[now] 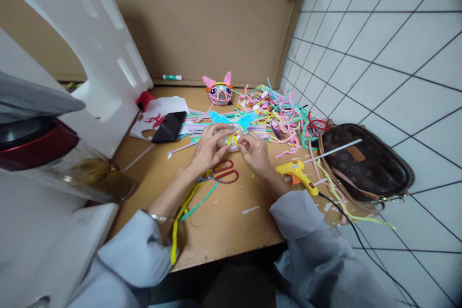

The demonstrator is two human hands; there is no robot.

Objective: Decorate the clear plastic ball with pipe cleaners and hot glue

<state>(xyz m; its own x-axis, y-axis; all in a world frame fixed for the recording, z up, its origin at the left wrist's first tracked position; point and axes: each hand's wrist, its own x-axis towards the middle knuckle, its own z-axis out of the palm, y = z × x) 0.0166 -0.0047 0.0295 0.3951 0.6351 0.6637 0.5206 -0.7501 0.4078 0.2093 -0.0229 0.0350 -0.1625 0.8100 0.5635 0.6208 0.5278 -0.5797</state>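
Observation:
Between my two hands is a clear, whitish ball point(223, 143) with two bright blue fuzzy ears point(247, 119) standing up from its top. A bent piece of yellow pipe cleaner point(233, 139) lies against its front. My left hand point(211, 147) wraps the ball's left side, fingers over the top and thumb below. On the right, my right hand point(255, 153) pinches at the end of the yellow pipe cleaner, close to the ball's surface; the fingertips partly hide the contact. Red-handled scissors point(225, 175) lie just below my hands.
A finished-looking pink animal head point(220, 95) sits behind, beside a tangled heap of pipe cleaners point(281, 110). A yellow glue gun point(298, 171) and brown bag point(364, 163) lie right. Left are a black phone point(169, 127), paper point(169, 105) and a glass jug point(86, 173).

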